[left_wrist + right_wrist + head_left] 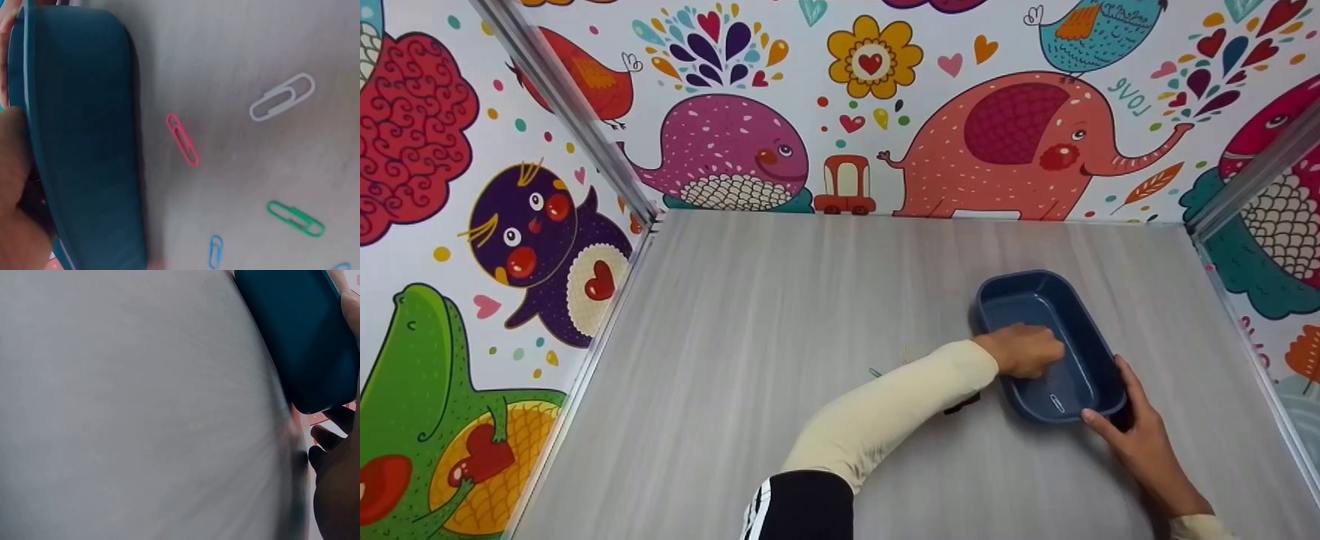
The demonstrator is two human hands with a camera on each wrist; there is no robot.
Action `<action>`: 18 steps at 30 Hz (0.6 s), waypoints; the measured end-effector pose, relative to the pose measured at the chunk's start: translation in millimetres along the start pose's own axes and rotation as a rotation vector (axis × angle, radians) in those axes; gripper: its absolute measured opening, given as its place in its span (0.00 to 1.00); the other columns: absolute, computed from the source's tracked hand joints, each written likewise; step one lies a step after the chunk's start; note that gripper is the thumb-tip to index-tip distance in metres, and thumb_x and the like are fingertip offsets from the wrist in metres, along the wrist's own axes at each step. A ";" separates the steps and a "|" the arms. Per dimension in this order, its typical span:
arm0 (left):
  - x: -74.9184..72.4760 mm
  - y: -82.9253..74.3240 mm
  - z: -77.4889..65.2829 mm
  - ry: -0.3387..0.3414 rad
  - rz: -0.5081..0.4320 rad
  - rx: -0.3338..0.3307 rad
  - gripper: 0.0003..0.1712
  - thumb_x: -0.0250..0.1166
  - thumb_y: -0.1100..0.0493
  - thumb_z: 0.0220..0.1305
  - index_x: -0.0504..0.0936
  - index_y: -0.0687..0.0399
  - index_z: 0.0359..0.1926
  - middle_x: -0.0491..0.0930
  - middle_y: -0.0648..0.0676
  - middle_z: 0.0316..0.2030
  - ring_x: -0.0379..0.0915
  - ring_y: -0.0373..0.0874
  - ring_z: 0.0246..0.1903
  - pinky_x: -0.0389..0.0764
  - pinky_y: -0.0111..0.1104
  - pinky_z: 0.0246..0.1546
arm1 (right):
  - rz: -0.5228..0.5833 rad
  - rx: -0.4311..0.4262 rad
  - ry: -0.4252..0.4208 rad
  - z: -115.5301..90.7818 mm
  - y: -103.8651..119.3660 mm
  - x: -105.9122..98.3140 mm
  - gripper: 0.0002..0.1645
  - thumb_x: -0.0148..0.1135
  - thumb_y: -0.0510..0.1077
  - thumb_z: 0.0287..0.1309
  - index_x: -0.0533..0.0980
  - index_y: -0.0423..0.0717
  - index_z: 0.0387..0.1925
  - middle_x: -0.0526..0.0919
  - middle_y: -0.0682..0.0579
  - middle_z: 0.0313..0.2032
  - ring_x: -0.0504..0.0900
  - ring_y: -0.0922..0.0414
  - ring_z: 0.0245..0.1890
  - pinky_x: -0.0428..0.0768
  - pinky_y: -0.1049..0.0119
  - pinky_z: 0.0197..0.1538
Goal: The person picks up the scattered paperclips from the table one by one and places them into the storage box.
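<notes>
A dark blue rectangular basin sits at the right of the table, with a pale paper clip on its floor. My left hand reaches over the basin's left rim, knuckles up; its fingertips are hidden, so what they hold does not show. At the near right corner, my right hand grips the basin, thumb on the rim and fingers around the outside. In the left wrist view a pink paper clip, a white paper clip, a green paper clip and a blue paper clip lie beside the basin.
Part of another blue clip shows at the left wrist view's lower edge. The left sleeve covers part of the table in the head view. Cartoon-printed walls with metal edge strips border the table.
</notes>
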State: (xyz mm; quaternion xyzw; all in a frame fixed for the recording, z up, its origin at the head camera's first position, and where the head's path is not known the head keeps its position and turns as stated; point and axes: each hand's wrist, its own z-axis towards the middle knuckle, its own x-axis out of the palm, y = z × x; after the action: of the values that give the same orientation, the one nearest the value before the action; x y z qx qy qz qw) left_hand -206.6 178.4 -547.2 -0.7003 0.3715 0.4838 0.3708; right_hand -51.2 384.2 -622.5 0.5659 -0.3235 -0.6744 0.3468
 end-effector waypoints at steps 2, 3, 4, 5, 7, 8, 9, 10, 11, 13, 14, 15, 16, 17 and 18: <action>1.8 -0.5 0.3 0.006 0.025 0.000 0.07 0.65 0.59 0.81 0.89 0.47 0.46 0.88 0.45 0.41 0.77 0.35 0.38 0.79 0.28 0.41 | 0.000 0.001 0.003 1.2 0.3 1.2 0.63 0.76 0.34 0.67 0.47 0.51 0.90 0.53 0.31 0.85 0.54 0.81 0.72 0.51 0.89 0.68; 2.7 -0.6 0.3 0.011 0.034 0.002 0.07 0.65 0.58 0.82 0.90 0.46 0.47 0.89 0.44 0.42 0.78 0.35 0.39 0.79 0.28 0.42 | -0.005 0.002 0.005 1.9 0.7 1.7 0.63 0.76 0.34 0.67 0.47 0.51 0.90 0.53 0.31 0.85 0.54 0.81 0.72 0.51 0.89 0.68; 3.4 -1.5 0.5 0.012 0.043 0.005 0.07 0.65 0.57 0.82 0.91 0.45 0.48 0.89 0.44 0.43 0.79 0.35 0.40 0.80 0.28 0.42 | -0.011 0.004 0.004 1.5 1.0 1.3 0.63 0.76 0.34 0.67 0.47 0.51 0.90 0.53 0.31 0.85 0.53 0.81 0.72 0.50 0.89 0.68; 4.0 -2.1 0.9 0.012 0.054 0.007 0.08 0.65 0.55 0.82 0.91 0.45 0.50 0.89 0.44 0.44 0.80 0.34 0.41 0.81 0.28 0.43 | -0.015 0.005 0.005 1.3 1.0 0.9 0.63 0.76 0.34 0.67 0.47 0.51 0.90 0.53 0.31 0.85 0.53 0.80 0.73 0.49 0.89 0.68; 4.7 -2.9 0.8 0.008 0.068 0.003 0.09 0.65 0.53 0.83 0.92 0.43 0.52 0.90 0.44 0.46 0.82 0.34 0.43 0.82 0.28 0.45 | -0.023 0.011 0.011 1.2 1.7 0.5 0.63 0.75 0.35 0.68 0.46 0.52 0.90 0.52 0.31 0.85 0.52 0.78 0.75 0.49 0.89 0.68; 5.0 -3.1 0.7 0.009 0.069 -0.001 0.09 0.65 0.53 0.83 0.92 0.43 0.52 0.90 0.43 0.46 0.82 0.34 0.43 0.83 0.28 0.45 | -0.024 0.015 0.015 1.4 1.9 0.4 0.63 0.75 0.36 0.69 0.46 0.52 0.91 0.52 0.32 0.85 0.52 0.76 0.76 0.49 0.89 0.68; 5.0 -3.3 0.7 0.008 0.070 -0.004 0.09 0.65 0.52 0.83 0.92 0.43 0.52 0.90 0.43 0.46 0.82 0.34 0.43 0.83 0.28 0.45 | -0.026 0.019 0.018 1.7 2.3 0.3 0.62 0.75 0.36 0.69 0.46 0.53 0.91 0.52 0.32 0.85 0.52 0.76 0.76 0.49 0.88 0.68; 4.8 -3.3 0.6 0.008 0.068 -0.007 0.09 0.65 0.52 0.83 0.92 0.43 0.52 0.90 0.43 0.46 0.82 0.34 0.43 0.83 0.28 0.45 | -0.028 0.023 0.020 1.8 2.6 0.2 0.62 0.75 0.37 0.70 0.46 0.53 0.91 0.51 0.32 0.85 0.52 0.76 0.76 0.49 0.89 0.68; 4.7 -3.3 0.4 0.007 0.065 -0.009 0.09 0.65 0.52 0.83 0.92 0.42 0.52 0.90 0.43 0.46 0.82 0.34 0.43 0.83 0.28 0.46 | -0.029 0.025 0.021 1.8 2.6 0.1 0.62 0.74 0.37 0.70 0.45 0.53 0.91 0.51 0.32 0.85 0.52 0.76 0.76 0.49 0.89 0.68; 4.2 -3.1 -0.2 0.006 0.054 -0.008 0.09 0.65 0.51 0.83 0.92 0.43 0.52 0.90 0.43 0.46 0.82 0.34 0.43 0.82 0.28 0.46 | -0.026 0.026 0.021 1.8 2.8 0.3 0.62 0.75 0.37 0.70 0.45 0.53 0.91 0.51 0.32 0.85 0.52 0.78 0.74 0.50 0.89 0.67; 3.9 -2.9 -0.6 0.005 0.048 -0.007 0.09 0.65 0.52 0.83 0.91 0.43 0.51 0.90 0.43 0.45 0.81 0.34 0.43 0.82 0.28 0.46 | -0.024 0.024 0.020 1.8 2.8 0.3 0.63 0.75 0.36 0.69 0.45 0.53 0.91 0.52 0.32 0.85 0.52 0.80 0.73 0.50 0.89 0.67; 3.7 -2.5 -1.1 0.000 0.043 -0.005 0.09 0.65 0.52 0.83 0.91 0.43 0.51 0.89 0.43 0.45 0.81 0.35 0.43 0.82 0.28 0.45 | -0.024 0.024 0.019 1.8 2.8 0.4 0.63 0.75 0.36 0.69 0.45 0.53 0.91 0.52 0.32 0.85 0.53 0.81 0.71 0.50 0.90 0.67; 3.7 -2.1 -1.9 -0.008 0.041 -0.001 0.09 0.65 0.52 0.83 0.91 0.44 0.50 0.89 0.43 0.44 0.81 0.35 0.43 0.82 0.29 0.45 | -0.025 0.024 0.020 1.6 2.6 0.6 0.63 0.75 0.36 0.69 0.45 0.53 0.91 0.52 0.31 0.85 0.53 0.82 0.71 0.50 0.90 0.66; 3.8 -1.6 -2.7 -0.017 0.041 0.004 0.09 0.65 0.52 0.83 0.91 0.44 0.50 0.89 0.43 0.44 0.81 0.35 0.43 0.82 0.29 0.45 | -0.028 0.025 0.019 1.6 2.2 0.6 0.63 0.75 0.36 0.69 0.45 0.53 0.91 0.52 0.31 0.85 0.53 0.82 0.71 0.50 0.90 0.66; 3.7 -1.0 -3.7 -0.027 0.039 0.010 0.08 0.65 0.53 0.83 0.91 0.45 0.49 0.89 0.44 0.43 0.81 0.35 0.43 0.82 0.29 0.44 | -0.030 0.030 0.021 1.6 2.1 0.7 0.63 0.75 0.37 0.69 0.45 0.52 0.91 0.52 0.31 0.85 0.53 0.81 0.72 0.50 0.90 0.66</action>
State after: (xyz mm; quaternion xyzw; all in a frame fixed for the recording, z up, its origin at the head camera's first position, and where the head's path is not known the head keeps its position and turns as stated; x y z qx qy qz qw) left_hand -203.3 174.9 -549.6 -0.6845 0.3822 0.4986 0.3698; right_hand -52.7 382.5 -620.8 0.5826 -0.3214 -0.6688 0.3317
